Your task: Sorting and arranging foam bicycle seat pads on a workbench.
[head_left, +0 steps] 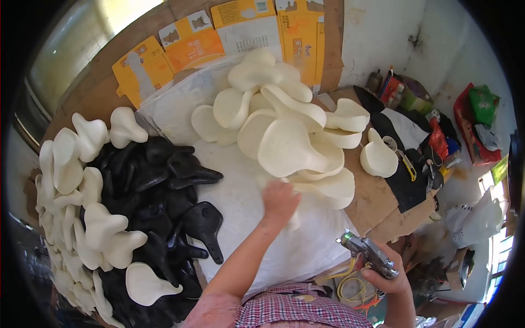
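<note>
My left hand (280, 203) is at the near edge of a pile of cream foam bicycle saddle pads (290, 147). Motion smears its fingers, and a blurred pale patch shows around it, so I cannot tell whether it grips a pad. Off to the right, my right hand (391, 273) is closed around a metal spray gun (369, 252), its nozzle pointing up and left. Yellow hoses (353, 281) hang below the gun. Glossy black saddle shells (202, 224) lie heaped to the left, with one cream pad (150, 284) on their near side.
More cream pads (104, 235) are stacked along the far left. White sheeting (235, 180) covers the table's middle, with cardboard (377, 202) to its right. A yellow cutter (409, 165) lies on black cloth there. Orange cardboard boxes (191, 44) line the back.
</note>
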The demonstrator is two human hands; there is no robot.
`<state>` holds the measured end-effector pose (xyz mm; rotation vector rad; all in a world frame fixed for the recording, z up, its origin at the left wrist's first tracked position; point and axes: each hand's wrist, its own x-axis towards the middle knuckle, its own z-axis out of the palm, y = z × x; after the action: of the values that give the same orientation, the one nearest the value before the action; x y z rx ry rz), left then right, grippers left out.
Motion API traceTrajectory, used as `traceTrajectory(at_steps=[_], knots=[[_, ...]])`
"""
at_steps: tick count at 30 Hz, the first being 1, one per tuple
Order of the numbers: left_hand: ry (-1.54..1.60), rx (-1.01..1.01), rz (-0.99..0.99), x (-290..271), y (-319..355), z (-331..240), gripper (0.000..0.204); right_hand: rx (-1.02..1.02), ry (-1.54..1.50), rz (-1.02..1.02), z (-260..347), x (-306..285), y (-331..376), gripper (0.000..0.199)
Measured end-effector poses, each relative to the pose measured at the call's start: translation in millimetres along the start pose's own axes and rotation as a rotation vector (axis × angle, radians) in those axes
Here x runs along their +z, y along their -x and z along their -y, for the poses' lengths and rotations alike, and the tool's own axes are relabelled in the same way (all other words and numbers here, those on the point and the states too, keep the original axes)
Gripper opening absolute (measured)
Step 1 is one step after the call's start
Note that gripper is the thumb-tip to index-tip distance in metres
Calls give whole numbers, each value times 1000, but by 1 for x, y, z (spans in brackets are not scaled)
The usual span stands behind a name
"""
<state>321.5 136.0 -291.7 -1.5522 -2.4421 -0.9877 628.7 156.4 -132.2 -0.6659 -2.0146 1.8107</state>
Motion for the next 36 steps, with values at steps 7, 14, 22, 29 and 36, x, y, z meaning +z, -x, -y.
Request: traceTrajectory(at_steps=[7,14,22,29,36], knots=[[821,-1289,387,-50,107,121,52,7,-35,122,-2,5,-9,61],[999,-1204,91,-78,183,103,49,100,30,301,19,11,1,57],[918,-1179,-83,-116,203,130,51,29,-105,156,44,38,11,61],[1662,-602,-856,-233,156,167,34,-73,-73,97,51,17,3,66],[54,-538,1,-128,78,196,89,6,187,140,52,-45,-35,64]])
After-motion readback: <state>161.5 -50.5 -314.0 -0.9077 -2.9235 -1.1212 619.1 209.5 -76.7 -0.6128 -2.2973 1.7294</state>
